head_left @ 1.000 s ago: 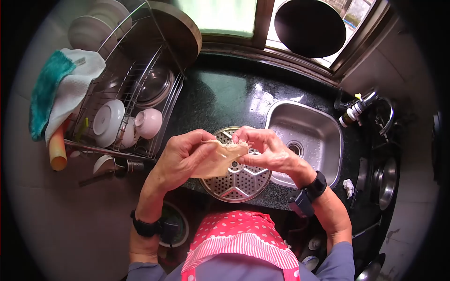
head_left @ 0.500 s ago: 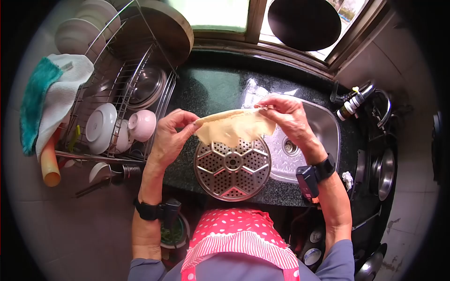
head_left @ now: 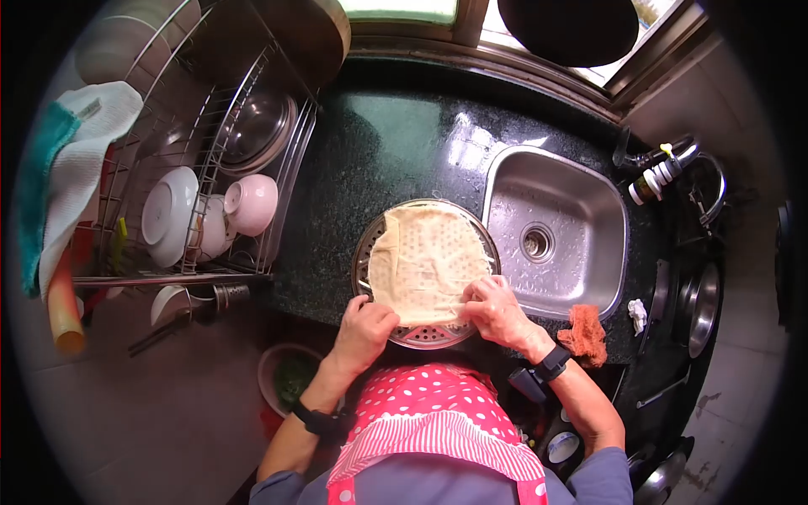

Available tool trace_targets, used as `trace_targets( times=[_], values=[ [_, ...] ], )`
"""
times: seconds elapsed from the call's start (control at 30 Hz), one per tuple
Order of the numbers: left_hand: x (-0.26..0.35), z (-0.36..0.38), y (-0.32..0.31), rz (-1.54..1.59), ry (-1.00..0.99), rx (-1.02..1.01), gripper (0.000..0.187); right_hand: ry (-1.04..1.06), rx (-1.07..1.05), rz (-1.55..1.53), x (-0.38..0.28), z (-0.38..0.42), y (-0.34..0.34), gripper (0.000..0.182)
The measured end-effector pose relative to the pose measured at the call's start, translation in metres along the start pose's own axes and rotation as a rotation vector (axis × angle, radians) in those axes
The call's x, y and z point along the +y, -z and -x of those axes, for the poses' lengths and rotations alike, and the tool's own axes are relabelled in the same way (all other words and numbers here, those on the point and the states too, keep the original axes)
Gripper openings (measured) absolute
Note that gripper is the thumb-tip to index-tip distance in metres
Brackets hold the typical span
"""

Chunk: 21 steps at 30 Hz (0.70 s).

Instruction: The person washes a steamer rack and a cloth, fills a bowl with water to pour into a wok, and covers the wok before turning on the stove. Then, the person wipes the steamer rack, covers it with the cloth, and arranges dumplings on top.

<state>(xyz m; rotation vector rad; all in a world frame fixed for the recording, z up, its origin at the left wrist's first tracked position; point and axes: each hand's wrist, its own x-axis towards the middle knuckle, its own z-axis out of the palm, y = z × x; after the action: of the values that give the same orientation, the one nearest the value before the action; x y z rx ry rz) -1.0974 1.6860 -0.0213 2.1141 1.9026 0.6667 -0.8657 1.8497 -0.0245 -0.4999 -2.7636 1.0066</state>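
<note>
1. Left hand (head_left: 366, 332) pinches the pale sheet (head_left: 429, 265) at its near left corner; fingertips partly hidden.
2. Right hand (head_left: 497, 310) pinches the near right corner, thumb mostly hidden.
3. Sheet lies over the perforated metal disc (head_left: 425, 337), covering most of it; far and near rims show. Exact material hard to tell.
4. Disc sits on the counter (head_left: 396, 156), left of the sink (head_left: 593, 261).
5. Orange scrubber (head_left: 587, 333) at sink's near side.
6. Dark round object (head_left: 572, 29) by window, cut off at top.
</note>
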Motion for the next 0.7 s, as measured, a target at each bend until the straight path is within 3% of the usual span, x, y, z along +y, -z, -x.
trace_targets(
  times=[0.13, 0.2, 0.3, 0.4, 0.53, 0.6, 0.7],
  values=[
    [0.011, 0.014, -0.005, -0.034, 0.051, -0.131, 0.012, 0.043, 0.044, -0.007, -0.003, 0.008, -0.004, 0.01],
    [0.016, 0.012, 0.003, -0.019, 0.056, -0.079, 0.013, 0.07, -0.032, -0.007, -0.001, 0.009, -0.002, 0.011],
    [0.01, 0.008, 0.01, 0.059, 0.302, -0.036, 0.019, 0.095, -0.077, 0.043, 0.0, 0.009, 0.001, 0.009],
    [-0.012, -0.016, 0.006, -0.014, 0.442, 0.204, 0.023, 0.105, -0.148, 0.089, -0.009, 0.01, 0.013, 0.008],
    [-0.037, -0.037, -0.006, -0.057, 0.618, 0.232, 0.028, 0.062, -0.106, 0.031, -0.014, 0.011, 0.024, 0.009],
    [-0.042, -0.033, -0.009, 0.056, 0.687, 0.213, 0.027, -0.172, 0.281, 0.153, 0.006, 0.009, 0.014, 0.009],
    [-0.048, -0.027, -0.011, 0.183, 0.715, 0.218, 0.025, -0.382, 0.417, 0.182, 0.03, -0.013, 0.009, 0.008]
  ],
)
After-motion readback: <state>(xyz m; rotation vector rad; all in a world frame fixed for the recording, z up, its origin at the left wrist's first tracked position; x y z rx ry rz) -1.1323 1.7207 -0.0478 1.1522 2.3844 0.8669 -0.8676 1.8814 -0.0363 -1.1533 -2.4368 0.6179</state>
